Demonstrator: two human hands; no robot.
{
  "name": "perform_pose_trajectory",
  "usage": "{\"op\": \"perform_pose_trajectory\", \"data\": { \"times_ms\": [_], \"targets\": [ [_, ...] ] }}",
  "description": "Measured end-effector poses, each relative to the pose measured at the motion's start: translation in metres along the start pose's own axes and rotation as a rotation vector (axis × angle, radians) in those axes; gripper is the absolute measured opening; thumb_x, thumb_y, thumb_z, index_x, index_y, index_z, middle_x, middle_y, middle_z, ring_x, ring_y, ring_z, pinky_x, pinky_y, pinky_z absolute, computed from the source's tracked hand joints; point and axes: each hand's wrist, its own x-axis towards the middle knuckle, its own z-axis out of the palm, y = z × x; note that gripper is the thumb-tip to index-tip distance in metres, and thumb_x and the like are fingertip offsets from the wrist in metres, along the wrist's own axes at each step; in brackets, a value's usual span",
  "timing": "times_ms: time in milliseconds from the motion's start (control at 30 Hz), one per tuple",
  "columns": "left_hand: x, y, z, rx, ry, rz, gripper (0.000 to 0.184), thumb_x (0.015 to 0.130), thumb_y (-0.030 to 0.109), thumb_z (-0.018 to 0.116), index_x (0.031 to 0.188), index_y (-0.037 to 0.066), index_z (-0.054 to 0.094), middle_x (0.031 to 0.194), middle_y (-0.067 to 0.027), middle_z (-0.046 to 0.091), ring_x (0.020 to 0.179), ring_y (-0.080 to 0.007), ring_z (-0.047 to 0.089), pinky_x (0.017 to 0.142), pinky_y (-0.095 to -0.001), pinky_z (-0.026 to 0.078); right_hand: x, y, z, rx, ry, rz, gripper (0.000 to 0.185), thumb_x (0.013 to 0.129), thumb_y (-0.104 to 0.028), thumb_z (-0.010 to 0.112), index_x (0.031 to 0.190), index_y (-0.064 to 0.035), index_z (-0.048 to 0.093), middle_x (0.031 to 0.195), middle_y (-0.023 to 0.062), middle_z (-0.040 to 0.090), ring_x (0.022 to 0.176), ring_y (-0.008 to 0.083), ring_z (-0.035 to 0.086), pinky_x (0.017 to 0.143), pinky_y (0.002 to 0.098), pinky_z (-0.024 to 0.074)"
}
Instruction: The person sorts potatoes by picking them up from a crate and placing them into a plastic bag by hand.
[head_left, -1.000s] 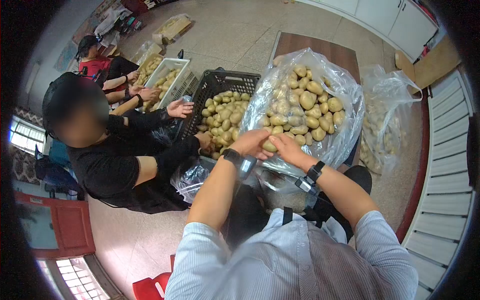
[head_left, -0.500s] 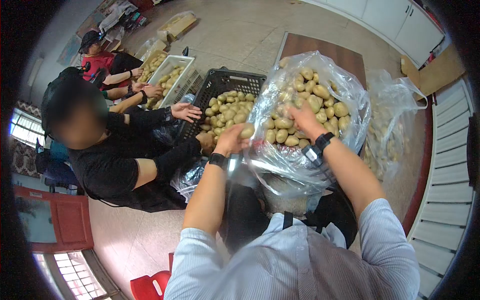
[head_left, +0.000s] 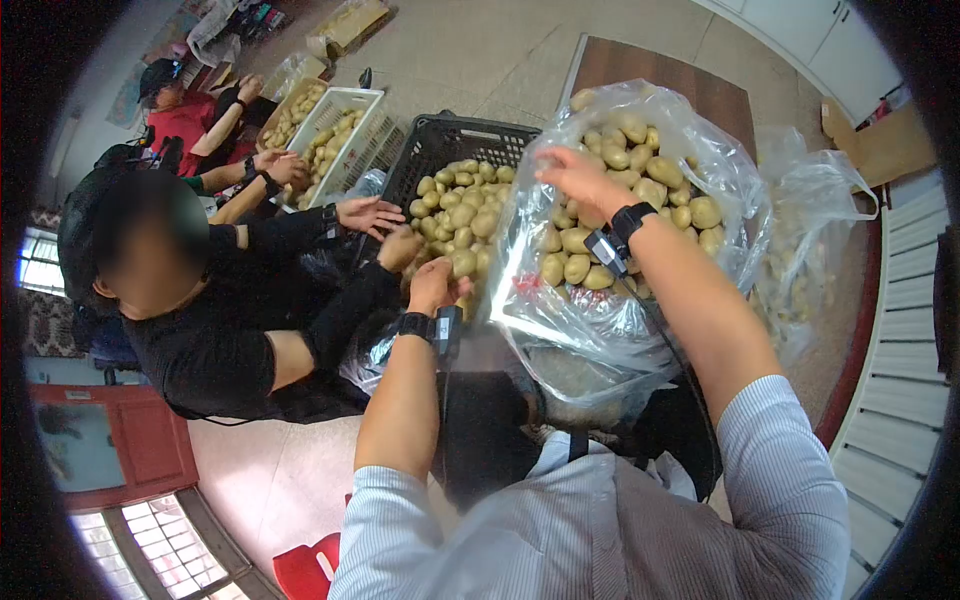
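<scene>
My left hand [head_left: 436,287] is low over the near right corner of the black plastic crate [head_left: 420,150]. Its fingers are curled around a potato [head_left: 462,263], close above the other potatoes heaped in the crate. My right hand [head_left: 583,182] is raised over the left side of a large clear plastic bag [head_left: 735,200], fingers stretched to the left and slightly blurred; I see nothing in them. Many potatoes [head_left: 650,192] fill the open bag. Both wrists wear black bands with small devices.
A co-worker in black [head_left: 215,330] sits at my left, both hands by the crate. Beyond are a white crate [head_left: 375,125] of potatoes and another person in red [head_left: 180,125]. A second potato bag [head_left: 800,260] stands right of mine, near a brown board [head_left: 660,75].
My left hand has moved left and down with the potato, into the crate area. My right hand has lifted from the bag's potatoes and shifted up and left.
</scene>
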Motion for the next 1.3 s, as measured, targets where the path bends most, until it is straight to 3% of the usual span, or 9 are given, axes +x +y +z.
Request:
{"op": "perform_pose_trajectory", "data": {
  "times_ms": [67, 300, 433, 567, 667, 767, 933, 1100, 1300],
  "targets": [
    [0.003, 0.0, -0.001, -0.025, 0.031, -0.009, 0.025, 0.094, 0.018, 0.049, 0.114, 0.003, 0.053, 0.099, -0.0134, 0.061, 0.073, -0.0267, 0.064, 0.056, -0.0368, 0.057, 0.006, 0.005, -0.001, -0.006, -0.061, -0.134, 0.049, 0.082, -0.028, 0.064, 0.127, -0.0121, 0.052, 0.128, 0.0188, 0.053, 0.121, 0.0303, 0.047, 0.1, 0.0376, 0.0376],
    [0.034, -0.021, -0.021, 0.272, 0.099, 0.13, 0.024, 0.091, 0.017, 0.055, 0.11, 0.003, 0.055, 0.088, -0.0117, 0.062, 0.071, -0.0255, 0.064, 0.054, -0.0367, 0.056, -0.028, 0.021, -0.007, -0.809, 0.089, -0.196, 0.065, 0.08, -0.024, 0.061, 0.137, -0.0049, 0.038, 0.124, 0.0275, 0.053, 0.123, 0.045, 0.042, 0.103, 0.0448, 0.0362],
    [0.004, 0.0, 0.011, 0.145, 0.164, 0.048, 0.024, 0.089, 0.02, 0.059, 0.108, 0.005, 0.058, 0.085, -0.0097, 0.063, 0.07, -0.024, 0.065, 0.053, -0.038, 0.055, -0.052, 0.03, -0.006, -0.836, 0.281, -0.313, 0.066, 0.078, -0.022, 0.061, 0.135, 0.0015, 0.037, 0.117, 0.0251, 0.055, 0.112, 0.0423, 0.048, 0.097, 0.0485, 0.038],
    [-0.027, 0.01, 0.058, 0.385, 0.09, 0.251, 0.031, 0.086, 0.018, 0.06, 0.108, -0.003, 0.058, 0.08, -0.0084, 0.062, 0.059, -0.017, 0.058, 0.048, -0.0291, 0.048, -0.09, 0.023, 0.012, -0.852, 0.503, -0.347, 0.05, 0.077, -0.015, 0.061, 0.122, 0.0021, 0.045, 0.099, 0.0228, 0.056, 0.097, 0.0403, 0.052, 0.086, 0.0476, 0.0416],
    [-0.029, 0.003, 0.075, 0.647, 0.017, 0.3, 0.049, 0.076, 0.032, 0.069, 0.107, -0.004, 0.059, 0.089, -0.0137, 0.065, 0.072, -0.0237, 0.064, 0.065, -0.0341, 0.052, -0.109, 0.021, 0.023, -0.875, 0.317, -0.321, 0.026, 0.075, -0.016, 0.06, 0.094, 0.0014, 0.056, 0.094, 0.0172, 0.055, 0.097, 0.036, 0.052, 0.087, 0.0446, 0.042],
    [-0.066, 0.021, 0.102, 1.039, -0.01, 0.321, 0.053, 0.077, 0.034, 0.071, 0.112, -0.004, 0.059, 0.098, -0.0147, 0.066, 0.084, -0.0211, 0.064, 0.073, -0.0325, 0.053, -0.12, 0.045, 0.036, -0.997, 0.16, -0.541, 0.026, 0.074, -0.017, 0.061, 0.092, 0.001, 0.058, 0.098, 0.0155, 0.055, 0.103, 0.0343, 0.051, 0.091, 0.0438, 0.0411],
    [-0.062, 0.002, 0.111, 0.982, -0.199, 0.426, 0.063, 0.072, 0.045, 0.071, 0.107, -0.006, 0.062, 0.102, -0.0221, 0.066, 0.091, -0.0315, 0.065, 0.078, -0.0383, 0.051, -0.132, 0.043, 0.045, -1.097, 0.148, -0.629, 0.041, 0.072, -0.021, 0.066, 0.107, -0.0003, 0.06, 0.112, 0.0135, 0.056, 0.113, 0.0323, 0.048, 0.097, 0.0461, 0.0357],
    [-0.021, -0.03, 0.108, 1.308, -0.13, 0.415, 0.045, 0.072, 0.036, 0.07, 0.088, -0.005, 0.067, 0.088, -0.0266, 0.066, 0.085, -0.0377, 0.065, 0.078, -0.041, 0.051, -0.124, 0.04, 0.048, -1.083, 0.03, -0.454, 0.065, 0.068, -0.032, 0.072, 0.123, -0.002, 0.053, 0.127, 0.0131, 0.05, 0.122, 0.032, 0.043, 0.101, 0.0464, 0.0328],
    [-0.033, -0.007, 0.1, 1.283, -0.097, 0.342, 0.038, 0.073, 0.029, 0.065, 0.089, -0.005, 0.067, 0.089, -0.0268, 0.065, 0.087, -0.0399, 0.065, 0.077, -0.0431, 0.051, -0.109, 0.035, 0.059, -1.084, -0.127, -0.367, 0.078, 0.063, -0.047, 0.074, 0.127, -0.0073, 0.052, 0.131, 0.0173, 0.046, 0.123, 0.0338, 0.042, 0.1, 0.047, 0.0336]
  ]
}}
